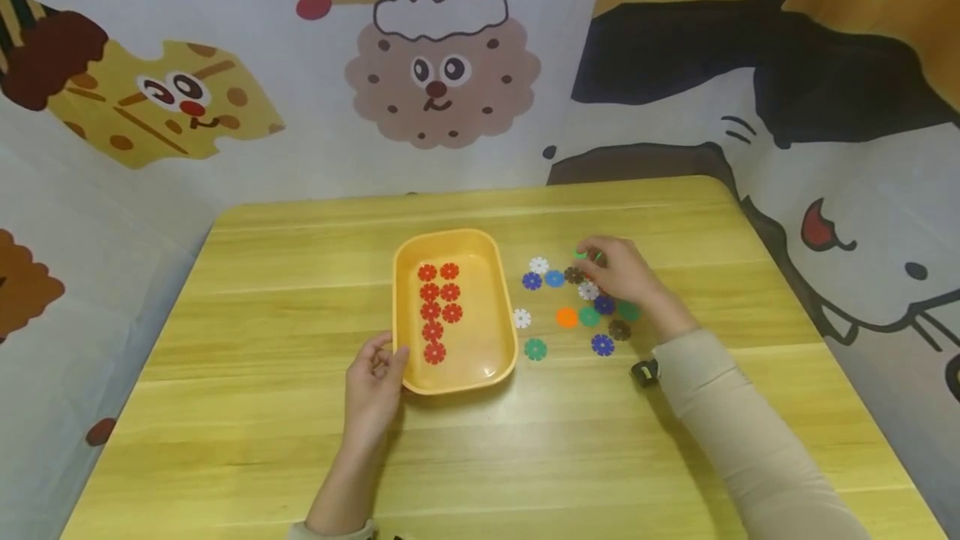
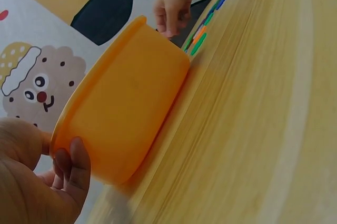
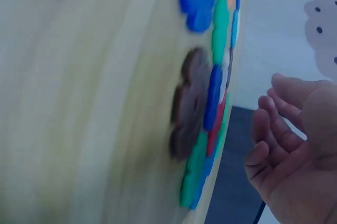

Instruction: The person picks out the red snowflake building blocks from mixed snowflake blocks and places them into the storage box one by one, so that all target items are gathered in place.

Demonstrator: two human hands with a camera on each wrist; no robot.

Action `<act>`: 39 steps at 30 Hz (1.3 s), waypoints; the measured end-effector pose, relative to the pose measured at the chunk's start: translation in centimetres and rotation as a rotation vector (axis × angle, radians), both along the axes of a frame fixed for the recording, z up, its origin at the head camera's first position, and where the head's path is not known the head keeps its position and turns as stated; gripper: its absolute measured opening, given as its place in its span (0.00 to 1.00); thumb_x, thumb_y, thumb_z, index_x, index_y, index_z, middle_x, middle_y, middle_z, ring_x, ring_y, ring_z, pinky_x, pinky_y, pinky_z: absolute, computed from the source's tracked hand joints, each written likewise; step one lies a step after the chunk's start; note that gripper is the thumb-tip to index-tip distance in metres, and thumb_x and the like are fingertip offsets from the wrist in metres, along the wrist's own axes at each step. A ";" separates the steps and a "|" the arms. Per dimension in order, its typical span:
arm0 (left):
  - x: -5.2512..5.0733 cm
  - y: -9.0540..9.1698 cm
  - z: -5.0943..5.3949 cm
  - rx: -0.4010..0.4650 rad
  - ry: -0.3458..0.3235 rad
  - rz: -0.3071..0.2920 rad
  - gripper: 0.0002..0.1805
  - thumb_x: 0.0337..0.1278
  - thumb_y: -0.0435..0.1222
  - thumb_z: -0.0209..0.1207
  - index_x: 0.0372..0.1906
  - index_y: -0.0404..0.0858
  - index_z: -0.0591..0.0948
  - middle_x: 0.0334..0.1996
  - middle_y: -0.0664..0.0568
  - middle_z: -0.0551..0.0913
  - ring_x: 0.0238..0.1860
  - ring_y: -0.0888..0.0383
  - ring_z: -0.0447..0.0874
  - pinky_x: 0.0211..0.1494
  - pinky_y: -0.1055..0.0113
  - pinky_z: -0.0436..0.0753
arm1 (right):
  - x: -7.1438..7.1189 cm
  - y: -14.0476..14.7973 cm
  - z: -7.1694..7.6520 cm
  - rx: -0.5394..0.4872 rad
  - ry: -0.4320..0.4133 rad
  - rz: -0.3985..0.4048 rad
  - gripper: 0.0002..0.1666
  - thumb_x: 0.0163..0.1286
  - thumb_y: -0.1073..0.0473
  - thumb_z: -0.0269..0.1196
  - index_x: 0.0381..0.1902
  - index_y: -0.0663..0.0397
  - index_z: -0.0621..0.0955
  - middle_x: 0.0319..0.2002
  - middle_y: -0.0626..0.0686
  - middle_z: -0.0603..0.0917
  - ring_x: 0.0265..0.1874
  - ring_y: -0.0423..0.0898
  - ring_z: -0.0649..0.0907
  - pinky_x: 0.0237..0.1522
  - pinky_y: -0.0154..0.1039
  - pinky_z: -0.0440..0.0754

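Note:
My left hand grips the left rim of a yellow-orange plastic tray, fingers and thumb at its near left side. Inside the tray, several red notched plastic discs lie in two columns. My right hand hovers over loose discs right of the tray, fingers loosely bent and pointing down. No disc shows between its fingers in the right wrist view. Nearest to it lie a brown disc, a white disc and green ones partly hidden by the fingers.
More loose discs lie around: an orange disc, a dark blue disc and a green disc. A small black object is beside the right sleeve. A cartoon-printed cloth hangs behind the wooden table.

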State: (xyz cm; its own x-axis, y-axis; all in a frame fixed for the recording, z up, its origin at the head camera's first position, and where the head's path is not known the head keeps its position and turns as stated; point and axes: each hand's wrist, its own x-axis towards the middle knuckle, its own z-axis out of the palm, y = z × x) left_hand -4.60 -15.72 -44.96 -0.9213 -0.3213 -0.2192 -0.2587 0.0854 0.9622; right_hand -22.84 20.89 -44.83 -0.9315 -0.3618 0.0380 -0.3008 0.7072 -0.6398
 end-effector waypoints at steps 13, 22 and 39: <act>0.1 -0.1 0.2 0.003 -0.003 -0.010 0.17 0.71 0.32 0.59 0.61 0.33 0.76 0.35 0.44 0.77 0.30 0.55 0.80 0.28 0.71 0.84 | -0.6 2.2 -0.5 0.113 -0.108 0.058 0.15 0.69 0.61 0.68 0.50 0.62 0.82 0.30 0.53 0.82 0.25 0.47 0.77 0.31 0.41 0.77; 0.0 -0.1 0.1 -0.013 0.002 -0.003 0.17 0.71 0.32 0.59 0.61 0.33 0.77 0.34 0.45 0.77 0.29 0.56 0.79 0.27 0.71 0.82 | -0.9 2.4 -0.1 0.148 -0.163 0.030 0.20 0.68 0.59 0.70 0.54 0.65 0.81 0.32 0.54 0.83 0.29 0.47 0.78 0.34 0.41 0.79; 0.0 0.0 -0.2 -0.022 0.008 0.007 0.16 0.71 0.32 0.59 0.59 0.34 0.78 0.34 0.46 0.77 0.28 0.59 0.78 0.26 0.73 0.79 | -1.2 2.0 0.3 0.143 -0.227 0.003 0.22 0.66 0.57 0.71 0.51 0.66 0.81 0.47 0.63 0.82 0.46 0.58 0.79 0.52 0.55 0.80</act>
State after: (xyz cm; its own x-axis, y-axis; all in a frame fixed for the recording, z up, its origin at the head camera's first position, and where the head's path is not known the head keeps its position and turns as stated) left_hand -4.63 -15.67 -45.12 -0.9206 -0.3325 -0.2047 -0.2518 0.1050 0.9621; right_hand -24.01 22.92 -44.55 -0.9093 -0.3514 -0.2231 -0.1635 0.7945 -0.5848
